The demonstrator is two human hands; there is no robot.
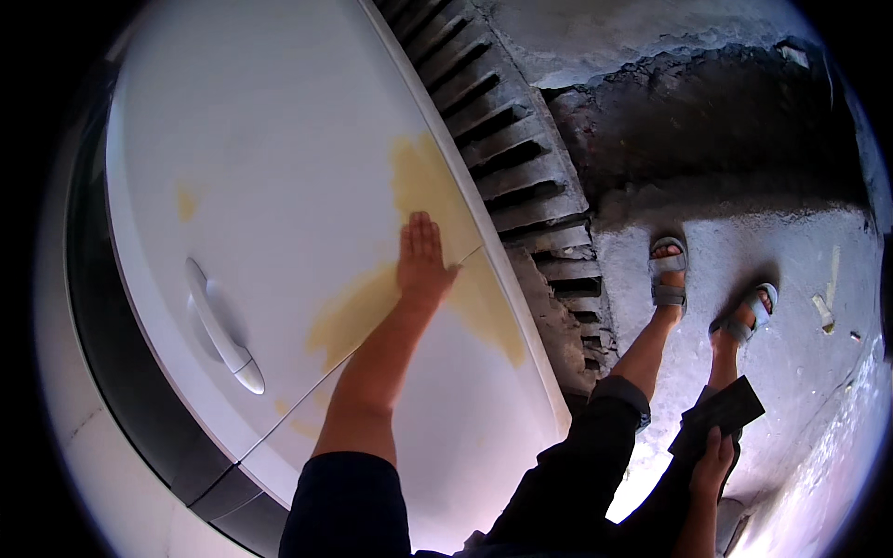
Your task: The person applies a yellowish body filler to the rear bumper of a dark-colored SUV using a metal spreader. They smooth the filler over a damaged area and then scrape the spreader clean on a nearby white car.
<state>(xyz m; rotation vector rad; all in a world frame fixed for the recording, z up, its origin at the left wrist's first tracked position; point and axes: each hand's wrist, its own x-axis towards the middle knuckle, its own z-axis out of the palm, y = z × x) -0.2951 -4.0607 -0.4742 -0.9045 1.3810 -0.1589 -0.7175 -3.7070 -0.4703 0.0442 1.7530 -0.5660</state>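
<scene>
My left hand (425, 261) lies flat with fingers stretched out on a white car's door panel (270, 121). Under and around its palm is a yellowish filler patch (414, 177), spreading across the seam between two panels. The hand holds nothing. Low on the right, beside my leg, my right hand (712, 460) grips a black flat rectangular piece (730, 406), perhaps sandpaper. Its exact kind is too dark to make out. A white door handle (219, 325) is left of my left arm.
Along the car's lower edge runs a slotted drain grate (502, 139), with broken edges near my legs. Beyond it is a dark pit (716, 130) in the concrete floor (633, 251). My sandalled feet (668, 270) stand on the concrete. Small debris (824, 314) lies to the right.
</scene>
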